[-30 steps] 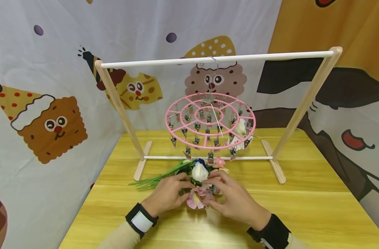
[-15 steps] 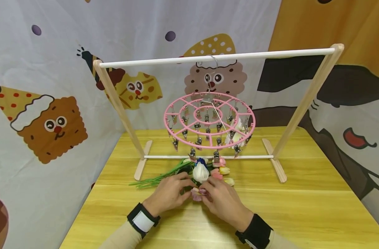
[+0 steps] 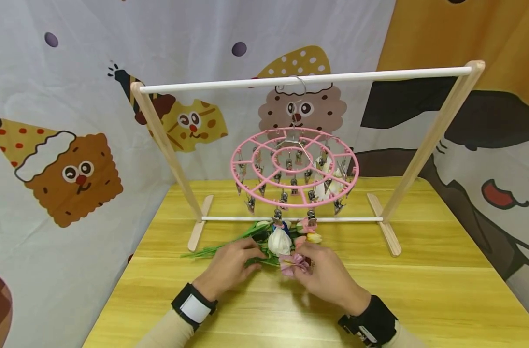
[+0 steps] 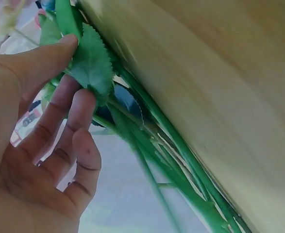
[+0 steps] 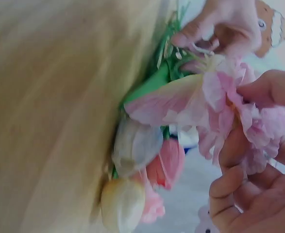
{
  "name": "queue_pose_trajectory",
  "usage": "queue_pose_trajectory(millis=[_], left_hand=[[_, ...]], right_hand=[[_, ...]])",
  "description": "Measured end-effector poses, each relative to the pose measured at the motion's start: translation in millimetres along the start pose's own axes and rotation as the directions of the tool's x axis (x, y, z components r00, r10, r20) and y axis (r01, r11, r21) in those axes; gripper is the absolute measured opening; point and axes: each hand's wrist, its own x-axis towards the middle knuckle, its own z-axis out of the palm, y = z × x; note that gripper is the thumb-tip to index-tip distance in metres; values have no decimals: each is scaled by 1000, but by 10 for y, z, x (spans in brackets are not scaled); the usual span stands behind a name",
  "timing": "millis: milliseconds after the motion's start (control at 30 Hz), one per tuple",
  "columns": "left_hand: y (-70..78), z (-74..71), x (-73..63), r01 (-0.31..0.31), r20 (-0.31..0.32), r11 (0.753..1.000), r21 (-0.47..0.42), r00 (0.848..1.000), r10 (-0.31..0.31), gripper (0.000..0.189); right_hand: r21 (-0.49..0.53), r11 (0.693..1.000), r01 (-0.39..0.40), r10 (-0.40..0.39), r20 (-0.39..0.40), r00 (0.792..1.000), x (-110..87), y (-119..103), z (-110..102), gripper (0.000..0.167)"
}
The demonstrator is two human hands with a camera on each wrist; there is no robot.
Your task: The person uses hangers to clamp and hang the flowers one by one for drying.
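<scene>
A bunch of artificial flowers lies on the table, its green stems trailing left. In the right wrist view, my right hand pinches the ruffled petals of a pink flower between thumb and finger. At the leafy part of the bunch, my left hand pinches a green stem beside a toothed leaf; its other fingers curl loosely below. A white flower lies just behind the hands. Pink and pale yellow tulips sit beyond the right fingers. The pinched part of the stem is partly hidden.
A pink round clip hanger with several metal clips hangs over the bunch from the white rail of a wooden stand. A white flower shows behind the hanger's right side. A printed cloth stands behind.
My right hand first moved left, then back right with the pink flower, which has turned. My left hand has shifted slightly left, toward the stems. The clip hanger has turned a little.
</scene>
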Motion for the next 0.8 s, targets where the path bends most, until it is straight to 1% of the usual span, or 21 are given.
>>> queue_pose_trajectory(millis=[67,100,200,267,333,467,567,633,700,800], left_hand=[[-11,-6,0,-5,-8,1000,10,1000,5,21],[-16,-8,-3,-7,-13,1000,15,1000,7,19],[-38,-9,-23,4,-18,1000,15,1000,-4,18],[-53,-9,-49,19,-22,1000,6,1000,-19,18],[-69,-10,-74,42,-25,999,-19,999,-43,21],[-95,-42,-133,109,-19,989,-102,994,-112,26],[-120,-86,-179,171,4,969,-180,985,-173,29],[-144,-110,-202,214,23,949,-232,977,-214,30],[-167,-135,-213,252,29,924,-288,967,-254,32],[-181,-169,-204,288,26,883,-371,953,-301,34]], right_hand=[[54,997,-49,48,17,999,-11,25,-71,22],[78,995,-60,58,21,998,-15,40,-107,24],[113,991,-75,73,20,997,-30,107,-218,22],[142,988,-64,63,15,998,-47,166,-304,29],[149,986,-68,67,10,998,-71,233,-393,34],[165,983,-78,78,7,997,-128,368,-576,33],[168,983,-72,74,-7,997,-164,467,-696,31],[181,981,-67,72,-18,997,-184,527,-759,30],[204,977,-63,70,-29,997,-198,580,-800,29],[234,970,-66,77,-38,996,-209,643,-816,28]])
